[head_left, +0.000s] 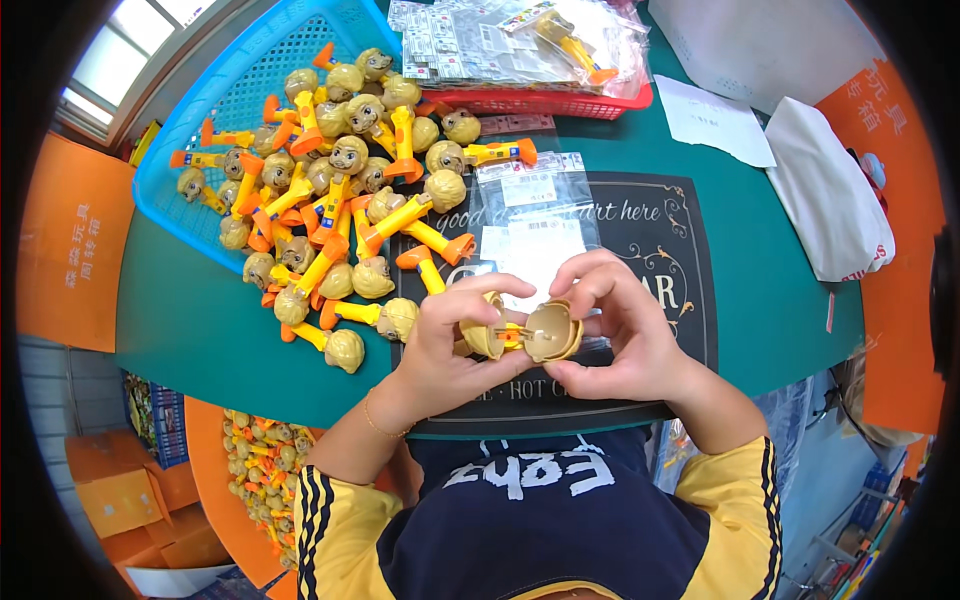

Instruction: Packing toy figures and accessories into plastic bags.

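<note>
Above the black printed mat (450,400), both hands hold an opened blond toy head between them. The fingers and thumb of my left hand (445,340) are closed round one tan half (482,340). My right hand (630,335) pinches the other half, a hollow tan shell (550,332), its inside turned up. A small yellow and orange part (512,337) shows between the halves; whether it joins them I cannot tell. Just beyond the hands lie clear printed bags (530,225). A heap of blond-headed toy figures (350,155) with yellow stems and orange feet lies to the left.
The toy heap spills from a tipped blue basket (190,75) onto the green table (200,330). At the back stands a red basket (580,103) of plastic bags. White paper (712,122) and a white cloth bag (825,190) lie right. More toys fill an orange container (215,470) below left.
</note>
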`<control>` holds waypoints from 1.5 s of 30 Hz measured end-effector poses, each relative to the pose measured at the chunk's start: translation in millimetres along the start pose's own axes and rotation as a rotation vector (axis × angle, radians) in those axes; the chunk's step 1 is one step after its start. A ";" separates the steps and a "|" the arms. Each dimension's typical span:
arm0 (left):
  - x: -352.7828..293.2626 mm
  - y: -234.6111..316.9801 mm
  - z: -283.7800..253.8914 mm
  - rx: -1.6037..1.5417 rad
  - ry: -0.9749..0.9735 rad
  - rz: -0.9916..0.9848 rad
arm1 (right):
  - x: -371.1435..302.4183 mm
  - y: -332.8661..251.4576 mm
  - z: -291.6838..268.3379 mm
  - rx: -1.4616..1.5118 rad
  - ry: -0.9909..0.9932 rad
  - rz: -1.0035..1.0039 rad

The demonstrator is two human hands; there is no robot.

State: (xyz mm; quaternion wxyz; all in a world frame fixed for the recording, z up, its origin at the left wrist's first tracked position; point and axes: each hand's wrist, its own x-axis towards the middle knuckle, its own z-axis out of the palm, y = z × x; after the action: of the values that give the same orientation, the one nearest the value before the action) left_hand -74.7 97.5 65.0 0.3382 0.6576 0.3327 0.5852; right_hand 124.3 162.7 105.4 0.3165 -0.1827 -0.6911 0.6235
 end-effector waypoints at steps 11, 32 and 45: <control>6.4 7.8 -0.9 0.406 0.066 0.319 | -1.4 -2.4 -5.2 0.362 0.107 0.141; 3.8 26.2 2.6 0.439 -0.090 -0.244 | 0.4 -0.8 -8.9 0.159 0.258 0.194; -10.9 30.2 22.0 0.073 -0.050 -0.462 | -15.4 -1.9 6.1 0.353 0.210 0.181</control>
State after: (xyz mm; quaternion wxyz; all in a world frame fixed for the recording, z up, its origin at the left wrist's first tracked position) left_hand -52.6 70.6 82.3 0.4473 0.5901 0.4870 0.4633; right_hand 131.8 147.9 103.9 0.3565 -0.2497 -0.5153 0.7382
